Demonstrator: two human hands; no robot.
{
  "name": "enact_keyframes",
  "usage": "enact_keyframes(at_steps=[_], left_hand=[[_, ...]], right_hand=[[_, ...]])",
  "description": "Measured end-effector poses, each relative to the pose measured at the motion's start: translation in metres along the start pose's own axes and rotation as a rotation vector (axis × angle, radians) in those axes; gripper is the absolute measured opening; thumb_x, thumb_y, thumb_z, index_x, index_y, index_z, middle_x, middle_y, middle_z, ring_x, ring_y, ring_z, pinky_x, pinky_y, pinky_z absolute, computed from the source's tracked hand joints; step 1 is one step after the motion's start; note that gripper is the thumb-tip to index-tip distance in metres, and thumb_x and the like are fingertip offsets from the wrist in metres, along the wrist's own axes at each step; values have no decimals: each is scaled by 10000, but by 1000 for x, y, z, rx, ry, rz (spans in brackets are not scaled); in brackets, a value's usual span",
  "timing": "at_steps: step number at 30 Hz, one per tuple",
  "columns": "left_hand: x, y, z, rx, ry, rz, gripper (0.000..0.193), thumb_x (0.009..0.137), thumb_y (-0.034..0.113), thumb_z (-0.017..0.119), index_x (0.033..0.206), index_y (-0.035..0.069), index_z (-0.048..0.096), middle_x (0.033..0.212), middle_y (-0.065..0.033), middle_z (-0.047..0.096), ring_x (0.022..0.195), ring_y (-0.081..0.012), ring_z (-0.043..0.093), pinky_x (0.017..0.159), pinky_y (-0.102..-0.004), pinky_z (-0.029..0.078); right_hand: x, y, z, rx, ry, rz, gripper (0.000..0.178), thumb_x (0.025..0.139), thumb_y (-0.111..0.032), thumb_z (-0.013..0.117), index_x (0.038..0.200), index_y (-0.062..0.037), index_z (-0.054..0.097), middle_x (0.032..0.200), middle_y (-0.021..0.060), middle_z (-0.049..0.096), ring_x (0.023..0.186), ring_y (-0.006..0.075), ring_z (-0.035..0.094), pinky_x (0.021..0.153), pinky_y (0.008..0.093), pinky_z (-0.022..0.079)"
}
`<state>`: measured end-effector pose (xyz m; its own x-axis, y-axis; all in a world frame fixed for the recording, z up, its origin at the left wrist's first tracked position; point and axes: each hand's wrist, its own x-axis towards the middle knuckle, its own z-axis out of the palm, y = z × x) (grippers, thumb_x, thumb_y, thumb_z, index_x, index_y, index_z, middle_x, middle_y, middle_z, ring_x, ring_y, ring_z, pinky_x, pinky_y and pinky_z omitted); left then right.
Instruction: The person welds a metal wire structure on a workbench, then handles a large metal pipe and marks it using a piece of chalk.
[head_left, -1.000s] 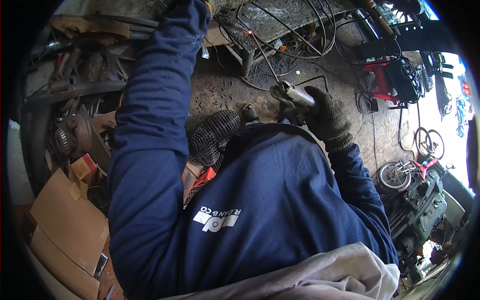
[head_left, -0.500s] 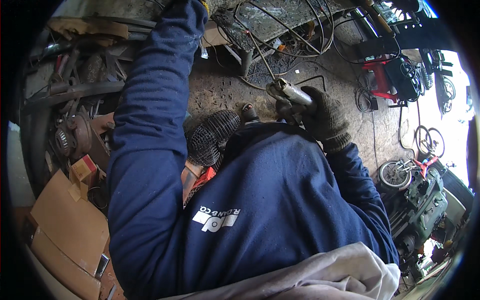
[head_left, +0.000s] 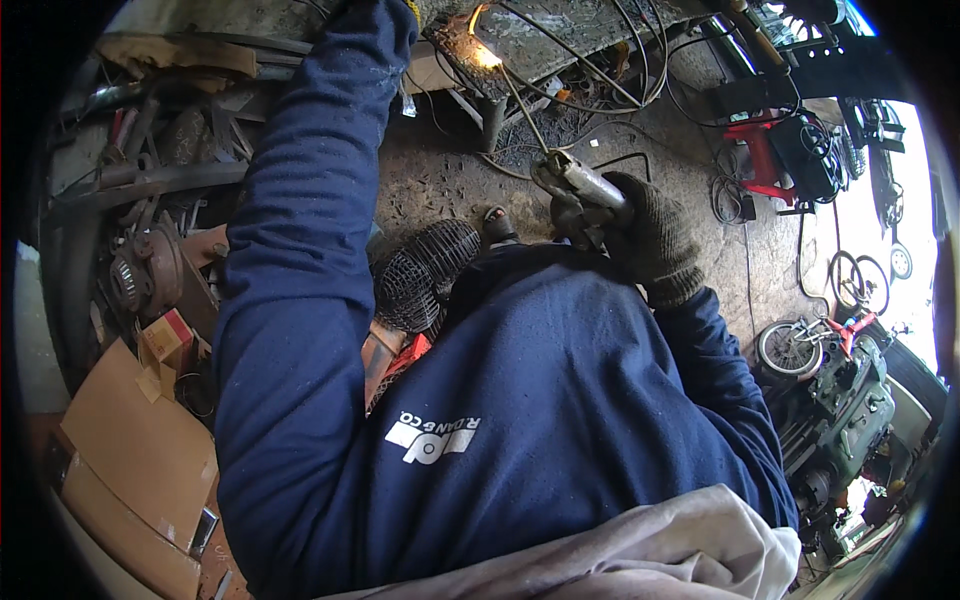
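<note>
One metal bench (head_left: 588, 30) lies at twelve; the left hand (head_left: 432, 10) there is cropped, its grip untellable. At two o'clock, the right hand (head_left: 655, 235) wraps a holder (head_left: 588, 190), its thin rod (head_left: 523, 112) probably keeping the glowing tip (head_left: 487, 57) distant.

Head-worn fisheye view, facing down

- The left hand (head_left: 436, 9) is almost all cut off by the top edge, so what is held there cannot be told.
- Some fingers of the right hand (head_left: 655, 238) are hidden by the metal holder (head_left: 588, 190).
- The tip of the thin rod (head_left: 525, 112) is lost in a bright glow (head_left: 486, 56).
- The metal table (head_left: 560, 45) is cut off at the top.
- The bright outside (head_left: 920, 150) is too washed out to be made out.
</note>
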<state>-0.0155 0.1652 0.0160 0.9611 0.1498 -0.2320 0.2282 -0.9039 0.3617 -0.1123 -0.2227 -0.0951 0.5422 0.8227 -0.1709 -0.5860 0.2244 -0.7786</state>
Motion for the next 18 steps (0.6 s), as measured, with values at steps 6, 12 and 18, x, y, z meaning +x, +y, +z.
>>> enact_keyframes(at_steps=[6, 12, 18], left_hand=[[-3, -2, 0, -36, -19, -6, 507, 942, 407, 652, 1280, 31, 688, 1255, -190, 694, 1176, -339, 640, 1002, -427, 496], [3, 1, 3, -72, -23, 23, 509, 932, 424, 671, 1268, 42, 699, 1233, -176, 702, 1151, -319, 643, 989, -416, 498], [2, 1, 2, -106, -35, 34, 512, 923, 440, 689, 1257, 53, 709, 1212, -162, 710, 1127, -298, 646, 975, -405, 500]], right_hand=[[-7, -34, 39, 2805, 442, 737, 467, 890, -369, 750, 1268, -124, 625, 1118, 92, 668, 949, 272, 681, 789, 408, 576], [-1, -47, 54, 4247, -156, 1154, 456, 788, -423, 836, 1152, -213, 658, 1019, 58, 663, 834, 300, 693, 677, 456, 564], [1, -55, 59, 4528, 16, 455, 447, 780, -408, 843, 1138, -199, 674, 963, 67, 672, 817, 306, 699, 676, 458, 564]])
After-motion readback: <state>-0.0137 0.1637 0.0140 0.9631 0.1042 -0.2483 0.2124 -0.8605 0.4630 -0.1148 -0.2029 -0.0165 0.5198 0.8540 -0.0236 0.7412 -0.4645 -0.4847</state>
